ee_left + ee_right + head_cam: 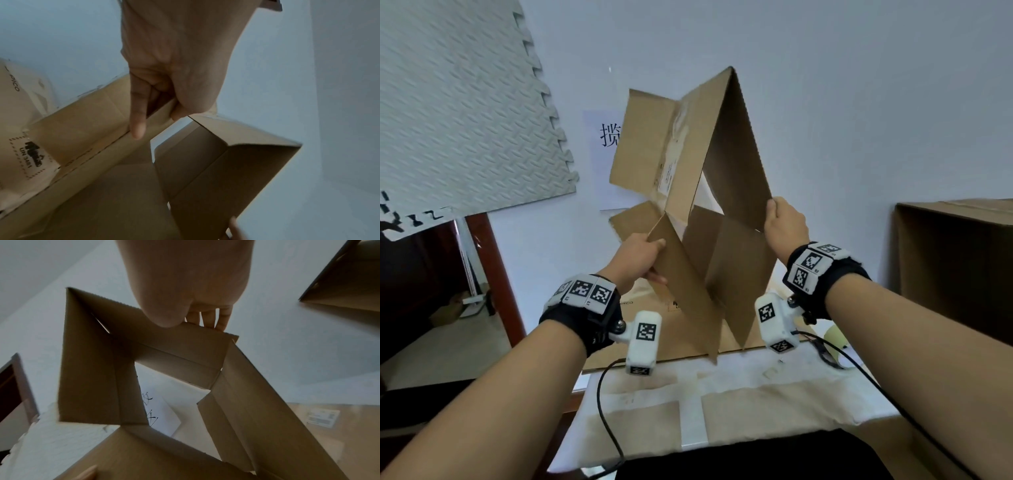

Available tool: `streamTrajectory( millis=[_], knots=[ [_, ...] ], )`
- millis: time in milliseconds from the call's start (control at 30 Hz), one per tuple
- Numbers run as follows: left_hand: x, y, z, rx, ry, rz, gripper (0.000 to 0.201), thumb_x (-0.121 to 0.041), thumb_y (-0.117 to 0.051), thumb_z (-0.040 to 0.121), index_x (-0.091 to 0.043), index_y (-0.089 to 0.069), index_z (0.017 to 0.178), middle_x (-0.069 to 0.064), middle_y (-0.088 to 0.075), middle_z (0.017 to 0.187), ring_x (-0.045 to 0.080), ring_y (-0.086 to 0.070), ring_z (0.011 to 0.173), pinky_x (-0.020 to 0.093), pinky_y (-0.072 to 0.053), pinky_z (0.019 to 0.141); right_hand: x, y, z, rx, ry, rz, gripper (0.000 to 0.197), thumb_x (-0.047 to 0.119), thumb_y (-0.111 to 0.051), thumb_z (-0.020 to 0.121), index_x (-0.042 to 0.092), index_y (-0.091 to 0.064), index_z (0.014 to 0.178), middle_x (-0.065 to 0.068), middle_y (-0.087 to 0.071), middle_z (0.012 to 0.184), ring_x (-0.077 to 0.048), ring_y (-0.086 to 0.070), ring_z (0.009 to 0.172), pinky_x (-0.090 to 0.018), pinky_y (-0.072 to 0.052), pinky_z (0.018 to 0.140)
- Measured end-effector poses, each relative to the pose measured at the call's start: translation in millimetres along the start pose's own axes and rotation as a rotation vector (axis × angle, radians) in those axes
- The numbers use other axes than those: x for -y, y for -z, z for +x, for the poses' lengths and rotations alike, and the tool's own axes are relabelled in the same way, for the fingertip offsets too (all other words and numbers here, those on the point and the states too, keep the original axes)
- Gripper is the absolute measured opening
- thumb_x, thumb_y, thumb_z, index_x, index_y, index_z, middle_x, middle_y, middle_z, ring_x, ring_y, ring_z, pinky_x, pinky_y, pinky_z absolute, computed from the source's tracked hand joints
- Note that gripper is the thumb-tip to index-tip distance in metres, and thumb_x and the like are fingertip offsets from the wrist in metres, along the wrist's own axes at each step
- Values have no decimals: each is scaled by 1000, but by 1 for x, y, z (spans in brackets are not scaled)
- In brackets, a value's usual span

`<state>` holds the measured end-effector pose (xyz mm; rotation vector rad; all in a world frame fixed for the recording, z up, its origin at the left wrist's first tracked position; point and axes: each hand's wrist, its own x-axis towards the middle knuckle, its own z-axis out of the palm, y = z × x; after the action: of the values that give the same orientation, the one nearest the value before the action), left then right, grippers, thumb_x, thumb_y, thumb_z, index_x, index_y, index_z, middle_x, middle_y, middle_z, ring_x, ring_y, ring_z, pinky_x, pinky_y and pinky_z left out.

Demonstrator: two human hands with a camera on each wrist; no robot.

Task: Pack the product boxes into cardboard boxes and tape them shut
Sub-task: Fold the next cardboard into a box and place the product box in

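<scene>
Here a paper-covered counter point(722, 387) meets a pale wall point(859, 85) — above it a cardboard box point(736, 164), unfolded, tube open toward the wall, clamped by left grip point(637, 260) and right grip point(786, 222).

The scene is being viewed from the head, forward and downward over both forearms. Each wrist view is being aimed upward, close along its hand. The unfolded cardboard box point(709, 192) is being shared by all three.
</scene>
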<state>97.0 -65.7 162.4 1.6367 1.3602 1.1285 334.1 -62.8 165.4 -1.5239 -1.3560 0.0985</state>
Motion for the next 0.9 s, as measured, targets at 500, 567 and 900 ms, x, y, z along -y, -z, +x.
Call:
streamTrajectory(
  millis=[500,567,900],
  knots=[
    [3,10,13,-121,-24,-346,26,-13,-48,96,-4,-62,116,15,-62,96,23,-63,76,25,-57,55,-39,-11,-2,143,-204,-9,60,19,-49,96,6,-22,148,-17,-34,148,-32,-34,136,-35,-28,110],
    [1,3,15,-144,-42,-407,28,-13,-45,97,-9,-59,121,12,-63,103,22,-64,82,27,-58,58,-40,-15,-6,197,-192,-17,60,22,-48,97,6,-21,149,-17,-35,148,-32,-34,136,-34,-28,110],
    [5,7,25,-290,-22,-649,32,-20,-49,98,0,-51,123,9,-61,102,23,-65,85,24,-55,53,-45,-15,-11,62,-3,-32,47,8,-50,92,5,-38,137,-12,-41,141,-26,-41,129,-34,-33,108]
  ],
)
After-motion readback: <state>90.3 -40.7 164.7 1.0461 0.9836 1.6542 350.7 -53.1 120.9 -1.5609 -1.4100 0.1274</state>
